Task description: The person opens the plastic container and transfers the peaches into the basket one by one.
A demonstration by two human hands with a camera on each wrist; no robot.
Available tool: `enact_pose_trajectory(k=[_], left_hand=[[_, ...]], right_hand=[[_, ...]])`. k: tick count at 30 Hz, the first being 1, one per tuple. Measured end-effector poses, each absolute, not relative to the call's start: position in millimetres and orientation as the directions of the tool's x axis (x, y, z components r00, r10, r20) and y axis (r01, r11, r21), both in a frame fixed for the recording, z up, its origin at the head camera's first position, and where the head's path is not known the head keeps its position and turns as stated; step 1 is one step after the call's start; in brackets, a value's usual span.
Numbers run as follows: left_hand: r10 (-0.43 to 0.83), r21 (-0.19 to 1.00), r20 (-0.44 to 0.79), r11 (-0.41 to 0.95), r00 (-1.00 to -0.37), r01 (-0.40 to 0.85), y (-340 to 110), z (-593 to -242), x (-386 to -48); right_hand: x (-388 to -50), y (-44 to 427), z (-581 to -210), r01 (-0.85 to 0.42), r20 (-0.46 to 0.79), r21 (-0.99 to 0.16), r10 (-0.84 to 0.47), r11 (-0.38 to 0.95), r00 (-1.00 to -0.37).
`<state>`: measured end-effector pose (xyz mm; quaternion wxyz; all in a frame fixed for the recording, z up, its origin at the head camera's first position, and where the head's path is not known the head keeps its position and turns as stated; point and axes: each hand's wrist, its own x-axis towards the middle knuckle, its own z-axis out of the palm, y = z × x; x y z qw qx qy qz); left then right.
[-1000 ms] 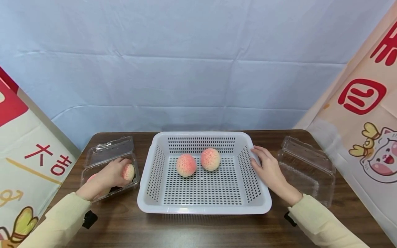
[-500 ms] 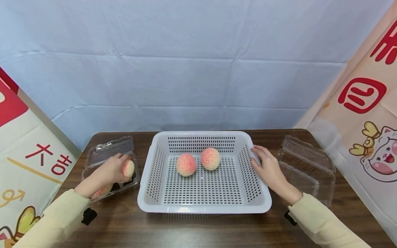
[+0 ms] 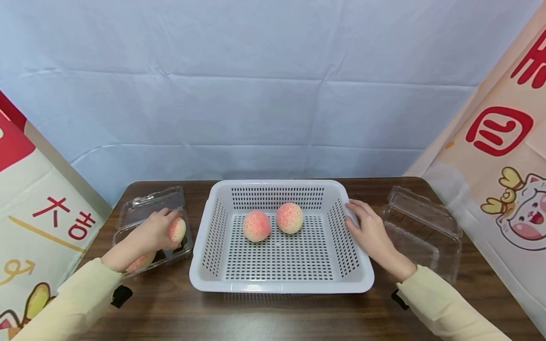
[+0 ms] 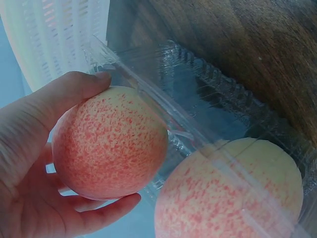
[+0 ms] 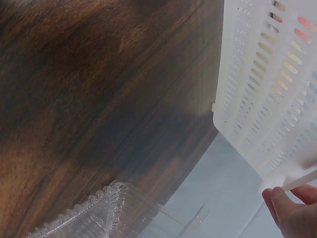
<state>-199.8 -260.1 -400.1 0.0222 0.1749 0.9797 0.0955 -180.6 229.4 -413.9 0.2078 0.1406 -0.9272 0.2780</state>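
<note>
My left hand (image 3: 155, 232) grips a pink-speckled peach (image 3: 177, 230) over the left clear clamshell box (image 3: 187, 246). In the left wrist view, thumb and fingers curl round that peach (image 4: 111, 144), and a second peach (image 4: 230, 191) lies in the box beside it. My right hand (image 3: 373, 232) rests on the right rim of the white basket (image 3: 281, 287); in the right wrist view its fingers pinch the rim. Two peaches, one on the left (image 3: 257, 226) and one on the right (image 3: 289, 218), sit inside the basket.
Another open clear clamshell box (image 3: 420, 241) stands right of the basket, partly behind my right forearm. All stand on a dark wooden table (image 3: 256, 317). A pale cloth (image 3: 256, 104) hangs behind, with printed banners at both sides.
My left hand has shifted slightly with its peach, uncovering more of the other peach in the left box. My right hand and the basket have hardly moved.
</note>
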Motion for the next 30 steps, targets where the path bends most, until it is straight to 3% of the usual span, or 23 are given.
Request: enact_pose_trajectory(k=[30], left_hand=[[0.401, 0.13, 0.014, 0.907, -0.916, 0.4, -247, -372, -194]], right_hand=[[-181, 230, -415, -0.369, 0.452, -0.466, -0.143, 0.804, -0.881]])
